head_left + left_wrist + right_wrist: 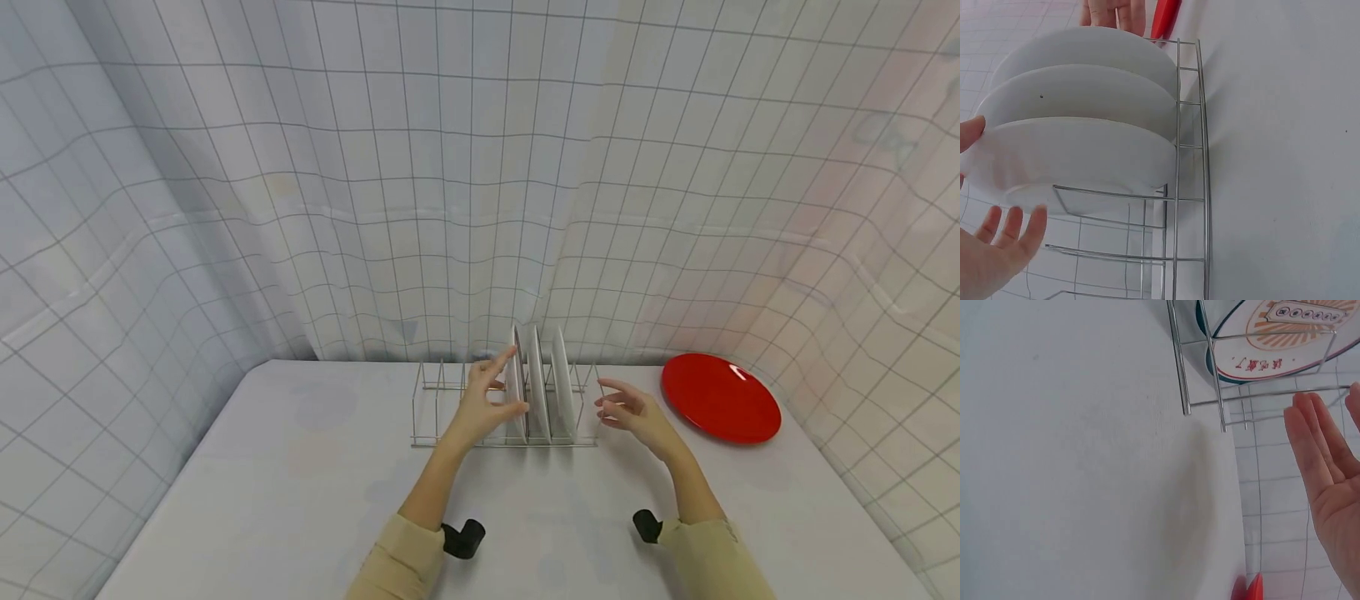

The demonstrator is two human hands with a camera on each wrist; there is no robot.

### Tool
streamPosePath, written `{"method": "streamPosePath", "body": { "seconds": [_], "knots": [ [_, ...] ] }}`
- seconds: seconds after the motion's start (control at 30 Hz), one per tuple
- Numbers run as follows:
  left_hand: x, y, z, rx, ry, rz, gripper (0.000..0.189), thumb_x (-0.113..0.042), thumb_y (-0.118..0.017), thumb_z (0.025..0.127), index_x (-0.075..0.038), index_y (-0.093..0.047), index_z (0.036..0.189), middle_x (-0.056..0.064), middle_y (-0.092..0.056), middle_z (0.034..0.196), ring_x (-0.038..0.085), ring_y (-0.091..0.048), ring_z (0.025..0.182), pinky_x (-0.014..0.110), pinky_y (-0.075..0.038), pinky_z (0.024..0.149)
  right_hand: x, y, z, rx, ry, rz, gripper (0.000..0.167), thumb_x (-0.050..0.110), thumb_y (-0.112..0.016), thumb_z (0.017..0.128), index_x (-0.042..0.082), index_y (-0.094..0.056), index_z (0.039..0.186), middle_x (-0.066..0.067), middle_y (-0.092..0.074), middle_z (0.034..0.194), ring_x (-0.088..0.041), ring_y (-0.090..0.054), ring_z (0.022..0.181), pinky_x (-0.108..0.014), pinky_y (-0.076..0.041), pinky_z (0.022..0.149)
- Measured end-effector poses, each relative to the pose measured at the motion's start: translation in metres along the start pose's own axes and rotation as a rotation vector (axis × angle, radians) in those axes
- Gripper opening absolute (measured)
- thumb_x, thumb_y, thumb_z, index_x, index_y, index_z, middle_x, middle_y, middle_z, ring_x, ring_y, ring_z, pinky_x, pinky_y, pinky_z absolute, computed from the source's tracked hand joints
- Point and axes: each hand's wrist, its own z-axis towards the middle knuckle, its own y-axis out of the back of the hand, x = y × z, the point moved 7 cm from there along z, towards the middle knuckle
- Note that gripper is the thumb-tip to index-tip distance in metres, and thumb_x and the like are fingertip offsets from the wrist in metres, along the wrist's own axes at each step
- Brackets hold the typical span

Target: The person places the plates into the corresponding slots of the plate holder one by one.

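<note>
Three white plates stand on edge in a wire dish rack (504,446): a left plate (1079,153), a middle plate (537,387) and a right plate (564,387). My left hand (480,408) is spread at the left plate, one fingertip right at its rim, the other fingers loosely bent below it in the left wrist view. Just off the rack's right end, my right hand (633,417) holds nothing, its fingers loosely extended toward the wires. In the right wrist view, the right plate's face (1285,337) shows an orange sunburst and red lettering.
A red plate (720,398) lies at the table's back right, beyond my right hand. The white table (300,483) ends at a grid-patterned curtain (465,208) behind and on both sides. Wire slots (1110,256) of the rack extend left of the plates.
</note>
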Motion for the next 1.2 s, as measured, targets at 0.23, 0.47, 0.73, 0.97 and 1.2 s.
{"method": "streamPosePath", "body": {
  "seconds": [0.23,0.47,0.73,0.97,1.2],
  "knots": [
    [-0.031,0.005,0.003,-0.171,-0.238,-0.047,0.068,-0.008,-0.07,0.078,-0.01,-0.037,0.138,0.019,-0.034,0.13,0.037,-0.033,0.117,0.053,-0.031,0.1,-0.011,0.05,-0.029,-0.245,0.031,0.087,0.046,0.012,-0.051,0.094,0.002,-0.036,0.136,-0.009,-0.061,0.111,-0.009,-0.063,0.094,-0.021,-0.051,0.08],
    [-0.084,-0.012,0.007,-0.114,-0.352,-0.25,0.061,0.01,-0.06,0.08,0.007,-0.033,0.134,0.026,-0.033,0.134,0.039,-0.031,0.122,0.052,-0.026,0.106,-0.032,0.107,-0.069,-0.512,-0.025,0.224,0.052,0.016,-0.056,0.091,0.006,-0.036,0.137,0.006,-0.064,0.102,-0.006,-0.064,0.09,-0.019,-0.052,0.076],
    [-0.116,-0.059,0.018,0.013,-0.312,-0.252,0.06,0.003,-0.061,0.082,0.003,-0.033,0.135,0.021,-0.038,0.133,0.033,-0.036,0.122,0.044,-0.032,0.105,-0.041,0.141,-0.107,-0.817,-0.107,0.532,0.041,0.005,-0.06,0.086,0.01,-0.045,0.125,0.004,-0.065,0.085,-0.006,-0.066,0.074,-0.018,-0.054,0.066],
    [-0.09,-0.12,0.031,0.112,-0.192,-0.287,0.064,-0.005,-0.065,0.084,-0.01,-0.033,0.139,0.009,-0.039,0.136,0.021,-0.038,0.123,0.031,-0.038,0.102,-0.057,0.153,-0.133,-1.033,-0.261,0.641,0.035,0.003,-0.062,0.084,0.016,-0.05,0.114,0.005,-0.061,0.074,-0.007,-0.063,0.061,-0.017,-0.054,0.057],
    [-0.05,-0.17,0.035,0.167,-0.053,-0.336,0.065,-0.015,-0.066,0.084,-0.027,-0.034,0.139,-0.007,-0.041,0.133,0.012,-0.042,0.12,0.021,-0.041,0.096,-0.07,0.163,-0.142,-1.105,-0.283,0.578,0.032,-0.004,-0.057,0.084,0.017,-0.052,0.107,0.009,-0.058,0.072,-0.003,-0.059,0.054,-0.014,-0.052,0.053]
  ]
}}
